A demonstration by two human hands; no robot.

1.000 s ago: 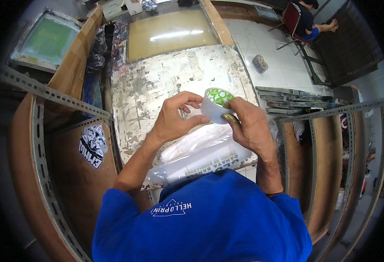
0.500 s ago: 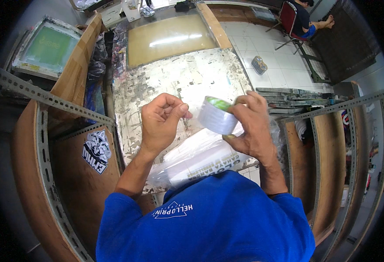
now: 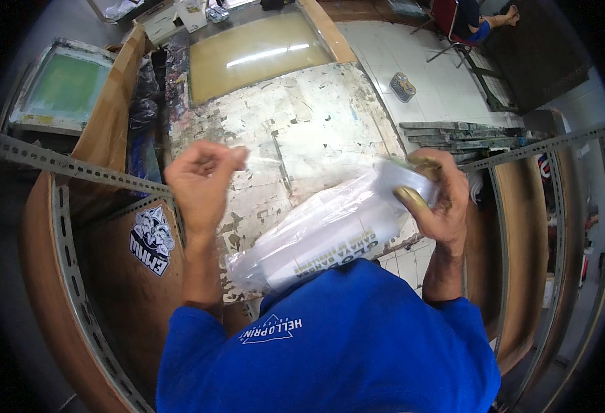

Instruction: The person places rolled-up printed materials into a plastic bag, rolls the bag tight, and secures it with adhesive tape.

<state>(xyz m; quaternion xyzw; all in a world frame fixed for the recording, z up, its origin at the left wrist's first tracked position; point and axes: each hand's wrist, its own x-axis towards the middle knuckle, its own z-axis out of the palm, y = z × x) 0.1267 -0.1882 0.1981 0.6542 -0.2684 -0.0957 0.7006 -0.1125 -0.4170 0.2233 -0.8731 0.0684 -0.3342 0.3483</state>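
Note:
My right hand [image 3: 447, 199] grips a roll of clear tape [image 3: 395, 180], its thumb across the near side of the roll. Off to the left, my left hand [image 3: 203, 186] is raised and somewhat blurred, thumb and fingers pinched on the free end of a tape strip [image 3: 275, 161]. The see-through strip runs between both hands above the table. Below it, at the near edge of the table, lies a long white bundle [image 3: 330, 237] in clear plastic with printing on its side. The roll partly covers the bundle's right end.
The paint-stained table [image 3: 247, 120] carries a framed yellowish screen [image 3: 261, 58] at its far end. A cardboard sheet [image 3: 110, 103] stands along the left, beside a green printing screen [image 3: 65, 82]. Perforated metal rails [image 3: 82, 165] flank me. Far right, a person sits on a chair [image 3: 447, 20].
My hands have moved apart: the left to the left, the right with the tape roll to the right. A longer strip of tape now stretches between them.

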